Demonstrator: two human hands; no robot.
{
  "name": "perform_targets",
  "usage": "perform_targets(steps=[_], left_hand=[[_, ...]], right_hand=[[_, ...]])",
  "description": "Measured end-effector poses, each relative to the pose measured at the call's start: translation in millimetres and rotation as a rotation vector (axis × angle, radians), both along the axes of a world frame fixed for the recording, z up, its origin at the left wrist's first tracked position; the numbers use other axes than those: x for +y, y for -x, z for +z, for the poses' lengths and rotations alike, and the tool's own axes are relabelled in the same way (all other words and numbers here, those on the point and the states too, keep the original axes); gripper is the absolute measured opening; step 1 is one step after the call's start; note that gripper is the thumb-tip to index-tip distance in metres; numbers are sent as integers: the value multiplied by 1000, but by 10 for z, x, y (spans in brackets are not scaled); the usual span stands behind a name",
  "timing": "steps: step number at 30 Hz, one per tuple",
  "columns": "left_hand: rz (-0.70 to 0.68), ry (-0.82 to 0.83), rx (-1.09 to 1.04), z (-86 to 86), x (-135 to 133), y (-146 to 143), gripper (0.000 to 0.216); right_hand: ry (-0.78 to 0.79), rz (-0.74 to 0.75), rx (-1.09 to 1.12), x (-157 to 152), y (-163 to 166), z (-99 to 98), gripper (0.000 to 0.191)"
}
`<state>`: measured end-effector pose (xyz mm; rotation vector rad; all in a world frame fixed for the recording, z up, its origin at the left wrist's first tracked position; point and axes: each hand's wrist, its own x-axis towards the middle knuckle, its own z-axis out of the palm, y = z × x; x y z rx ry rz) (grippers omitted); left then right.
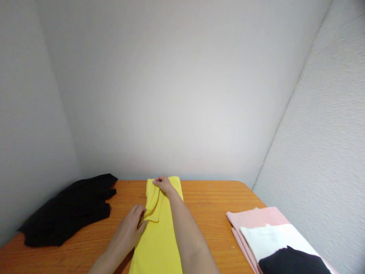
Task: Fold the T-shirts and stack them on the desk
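A yellow shirt (159, 243) lies on the table in a long narrow strip, running from the far edge toward me. Its sleeve (152, 207) is turned over on top near the far left side, with the hem showing. My left hand (133, 223) is closed on the shirt's left edge beside the sleeve hem, thumb and fingers pinching the cloth. Farther off, my right hand (163, 185) reaches over the shirt and pinches the cloth near its far end. My right forearm hides part of the shirt's right edge.
On the left of the wooden table (211, 205) a black garment (71, 209) lies loosely spread. At the right is a stack of folded pink cloth (261, 216), white cloth (273, 236) and black cloth (293, 262). A white wall (182, 95) stands behind the table.
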<state>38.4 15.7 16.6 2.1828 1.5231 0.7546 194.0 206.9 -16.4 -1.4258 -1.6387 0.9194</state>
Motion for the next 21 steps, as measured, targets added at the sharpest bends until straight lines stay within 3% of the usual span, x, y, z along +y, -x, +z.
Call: perform_targets(steps=[10, 16, 21], left_hand=[[-133, -31, 286, 54, -32, -5, 25], [-253, -35, 266, 162, 13, 65, 6], [-247, -93, 409, 147, 56, 70, 38]], right_hand=[[-21, -159, -143, -41, 81, 30, 15], [-161, -191, -326, -253, 128, 119, 17], [-203, -181, -413, -323, 142, 134, 20]])
